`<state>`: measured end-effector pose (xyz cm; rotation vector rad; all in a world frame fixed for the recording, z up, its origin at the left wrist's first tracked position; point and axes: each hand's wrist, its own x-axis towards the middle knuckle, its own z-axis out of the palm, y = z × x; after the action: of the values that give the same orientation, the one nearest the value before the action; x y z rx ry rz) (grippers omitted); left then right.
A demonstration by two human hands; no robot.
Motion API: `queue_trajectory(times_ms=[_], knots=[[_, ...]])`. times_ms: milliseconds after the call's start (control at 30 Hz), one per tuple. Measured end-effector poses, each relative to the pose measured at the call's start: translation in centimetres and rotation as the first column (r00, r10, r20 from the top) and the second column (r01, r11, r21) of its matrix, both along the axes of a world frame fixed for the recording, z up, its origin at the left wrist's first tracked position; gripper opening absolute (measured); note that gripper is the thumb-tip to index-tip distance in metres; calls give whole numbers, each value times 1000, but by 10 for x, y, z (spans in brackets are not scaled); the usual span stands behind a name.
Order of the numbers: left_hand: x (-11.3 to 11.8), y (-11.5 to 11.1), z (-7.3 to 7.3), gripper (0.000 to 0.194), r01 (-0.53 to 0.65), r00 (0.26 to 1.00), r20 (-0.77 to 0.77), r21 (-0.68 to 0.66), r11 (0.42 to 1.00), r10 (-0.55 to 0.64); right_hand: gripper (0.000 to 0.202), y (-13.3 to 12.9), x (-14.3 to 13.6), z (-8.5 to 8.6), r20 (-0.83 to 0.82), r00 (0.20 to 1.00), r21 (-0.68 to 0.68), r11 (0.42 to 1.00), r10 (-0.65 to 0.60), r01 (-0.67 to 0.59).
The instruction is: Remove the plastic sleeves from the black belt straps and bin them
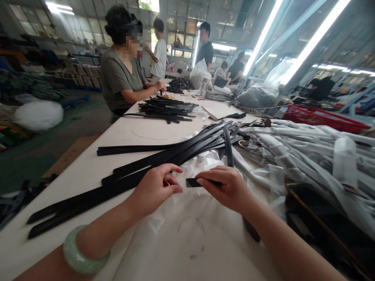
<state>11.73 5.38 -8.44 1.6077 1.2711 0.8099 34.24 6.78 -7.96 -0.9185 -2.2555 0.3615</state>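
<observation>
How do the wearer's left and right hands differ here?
The right hand pinches a black strip; the left hand is open, with nothing visible between thumb and fingers. The left arm wears a pale green bangle; the right arm shows none. Both hands are gloveless, fingers turned toward each other.

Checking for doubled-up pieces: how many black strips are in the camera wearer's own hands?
1 visible: the black strip in the right hand. The left hand appears to hold none. Another could be hidden within the right hand's grip.
</observation>
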Motion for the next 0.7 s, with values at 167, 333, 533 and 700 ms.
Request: queue_trajectory(times_ms=[167, 333, 533, 700], knots=[[3, -2, -1, 36, 62, 997, 50, -57, 996, -59, 27, -5, -5, 1, 253, 963, 0, 996, 88, -91], [8, -6, -3, 34, 173, 983, 81, -150, 973, -162, 21, -16, -19, -1, 371, 926, -28, 998, 69, -63], [2, -4, 2, 35, 93, 996, 17, -166, 982, -92, 19, 1, 4, 12, 420, 907, 59, 998, -11, -15], [-4, -3, 4, 32, 90, 996, 42, -193, 977, -83, 22, 2, 5, 15, 402, 915, 127, 992, -37, -16]])
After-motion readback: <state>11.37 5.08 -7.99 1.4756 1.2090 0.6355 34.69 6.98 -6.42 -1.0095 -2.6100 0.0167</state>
